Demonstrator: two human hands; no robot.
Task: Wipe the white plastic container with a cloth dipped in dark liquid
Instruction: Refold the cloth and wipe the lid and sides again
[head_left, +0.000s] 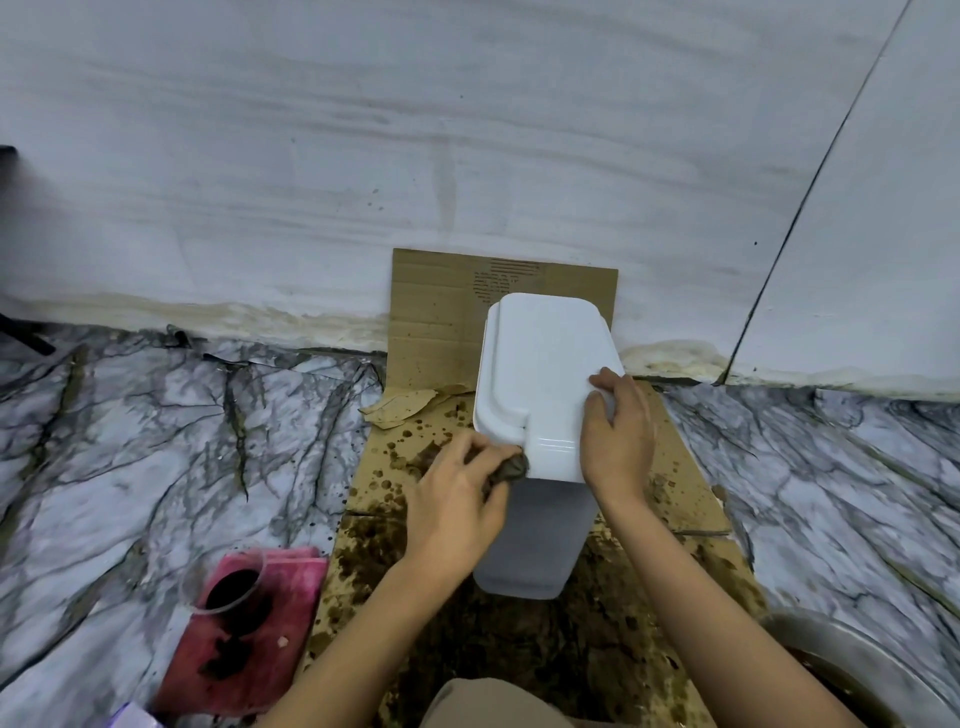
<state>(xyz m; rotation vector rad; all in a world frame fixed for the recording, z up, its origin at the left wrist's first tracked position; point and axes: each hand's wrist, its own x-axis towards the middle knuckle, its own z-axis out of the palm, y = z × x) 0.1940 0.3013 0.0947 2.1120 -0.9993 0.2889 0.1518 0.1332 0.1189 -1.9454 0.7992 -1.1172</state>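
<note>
The white plastic container (540, 415) stands upright on stained cardboard (447, 312) laid on the marble-look floor (156, 415), w/ its lid end tipped toward the wall (467, 130). Your left hand (457, 509) has its fingers (478, 449) curled round a small dark wad of cloth (511, 467), pressed against the lid's near-left edge, right by the notch. Your right hand (618, 431) lies on the lid's right side, fingers nearly straight, steadying rather than gripping.

Tips for this step, as a judgement:
- Keep the right hand pressing down & inward; the container looks tall & light, so it'll likely tip or skid on wet cardboard if you scrub sideways.
- Short strokes along the lid rim, then into the notch, since edges prob. catch the liquid unevenly.
- The cloth is a tiny wad, so re-fold it to a fresh face often.
- When it goes dry, the cup of dark liquid (231, 587) sits on the pink cloth (249, 654) at your left; dip there, squeeze off excess to avoid drips.
- The body below the lid looks untouched, so plenty is left to do.
</note>
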